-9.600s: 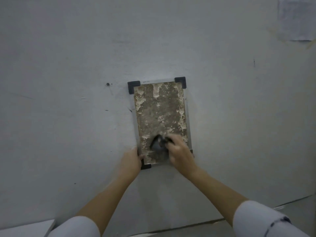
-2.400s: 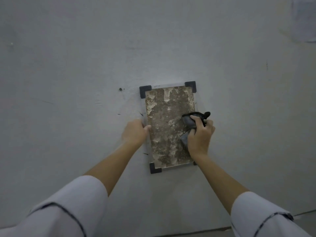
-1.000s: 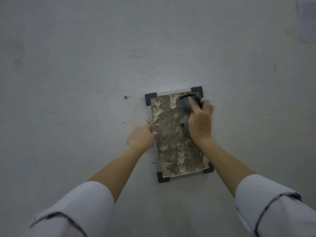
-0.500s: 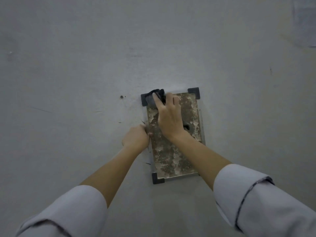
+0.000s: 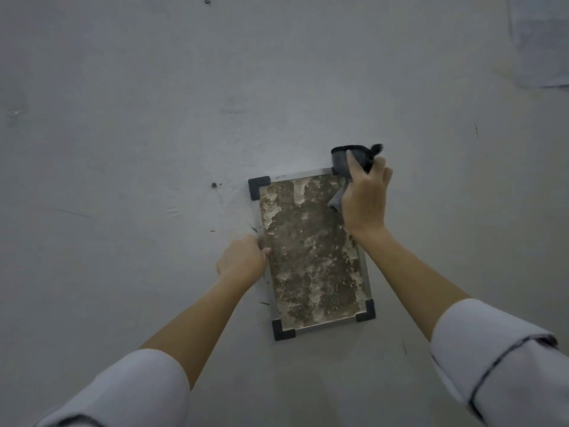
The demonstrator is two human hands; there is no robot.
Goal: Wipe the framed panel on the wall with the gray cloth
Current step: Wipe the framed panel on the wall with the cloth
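- The rectangular framed panel (image 5: 311, 251), with a mottled brown-and-cream surface, a thin metal frame and black corner caps, is mounted slightly tilted on the plain gray wall (image 5: 123, 118).
- The bunched dark gray cloth (image 5: 346, 160) is gripped in the closed right hand (image 5: 365, 195) and pressed at the panel's top right corner, partly overlapping the wall above.
- Half a second earlier the cloth was at the top left corner; a sweep across the top edge has therefore just been made.
- The left hand (image 5: 241, 261) is curled against the panel's left edge, with the thumb on the frame; nothing else is held, and the panel appears to be steadied by it.
- The upper border is judged covered, and before that the lower part and right side were rubbed.
- The mottling looks unchanged, so it is probably the panel's own finish rather than dirt.
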